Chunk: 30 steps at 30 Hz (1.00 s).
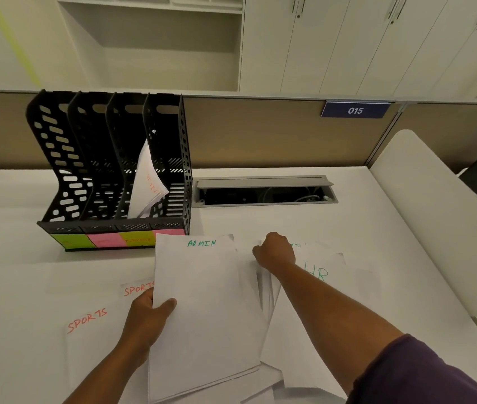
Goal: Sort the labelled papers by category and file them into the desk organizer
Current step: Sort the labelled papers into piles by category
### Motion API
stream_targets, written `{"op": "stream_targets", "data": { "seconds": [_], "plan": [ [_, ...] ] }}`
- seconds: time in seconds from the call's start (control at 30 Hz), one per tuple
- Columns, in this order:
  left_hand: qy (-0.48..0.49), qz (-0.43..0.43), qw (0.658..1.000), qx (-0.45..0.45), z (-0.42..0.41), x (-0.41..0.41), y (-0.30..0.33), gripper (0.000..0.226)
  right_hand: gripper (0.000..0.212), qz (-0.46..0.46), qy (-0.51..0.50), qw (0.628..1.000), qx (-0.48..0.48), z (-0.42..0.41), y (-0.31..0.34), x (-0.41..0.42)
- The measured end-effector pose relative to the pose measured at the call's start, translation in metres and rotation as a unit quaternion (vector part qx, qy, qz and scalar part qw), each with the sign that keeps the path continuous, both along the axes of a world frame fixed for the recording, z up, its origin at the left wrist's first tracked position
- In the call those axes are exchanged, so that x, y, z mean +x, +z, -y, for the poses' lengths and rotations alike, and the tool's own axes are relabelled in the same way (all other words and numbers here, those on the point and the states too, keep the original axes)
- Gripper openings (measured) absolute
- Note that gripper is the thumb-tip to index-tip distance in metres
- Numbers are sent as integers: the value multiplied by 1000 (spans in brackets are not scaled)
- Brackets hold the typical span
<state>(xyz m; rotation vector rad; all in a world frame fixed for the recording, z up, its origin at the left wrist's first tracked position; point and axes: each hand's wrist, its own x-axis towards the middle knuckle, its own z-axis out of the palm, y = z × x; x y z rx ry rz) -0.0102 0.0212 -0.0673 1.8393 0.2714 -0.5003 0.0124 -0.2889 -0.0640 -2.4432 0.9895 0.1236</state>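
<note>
Hands first: the left hand [155, 312] pinches the near-left edge of the ADMIN stack [202, 310], thumb on top; the right hand [275, 250], fingers curled, grips a sheet [263, 275] just beside it, over the HR paper [323, 272]. Square each new sheet against the stack before filing. Beyond the stack's far-left corner stands the organizer [109, 176] on the bench [348, 228].

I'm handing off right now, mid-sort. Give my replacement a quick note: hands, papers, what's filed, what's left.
Left hand grips the ADMIN stack at its left edge.
Right hand is curled on loose sheets beside the HR sheet; the exact grip is unclear.
Two SPORTS sheets lie flat at left.
Done: one orange-lettered bundle stands in the black desk organizer, third slot from left.
Left: file ADMIN, HR, SPORTS.
</note>
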Motion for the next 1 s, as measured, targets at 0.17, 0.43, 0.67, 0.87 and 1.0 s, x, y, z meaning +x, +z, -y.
{"op": "stream_targets", "data": {
  "seconds": [0.17, 0.43, 0.67, 0.87, 1.0],
  "plan": [
    [4, 4, 1000, 0, 1, -5, 6, 21, 19, -13, 16, 1000, 18, 6, 3, -6],
    [14, -7, 1000, 7, 0, -10, 9, 14, 36, -34, 36, 999, 19, 1, -11, -6],
    [16, -9, 1000, 13, 5, -6, 10, 20, 13, -22, 16, 1000, 2, 0, -15, -5],
    [17, -10, 1000, 10, 3, -4, 7, 17, 35, -4, 1, 1000, 22, 6, -19, -5],
    [14, -8, 1000, 13, 3, -3, 4, 17, 44, -6, 10, 1000, 21, 7, -20, -4]
  ]
}}
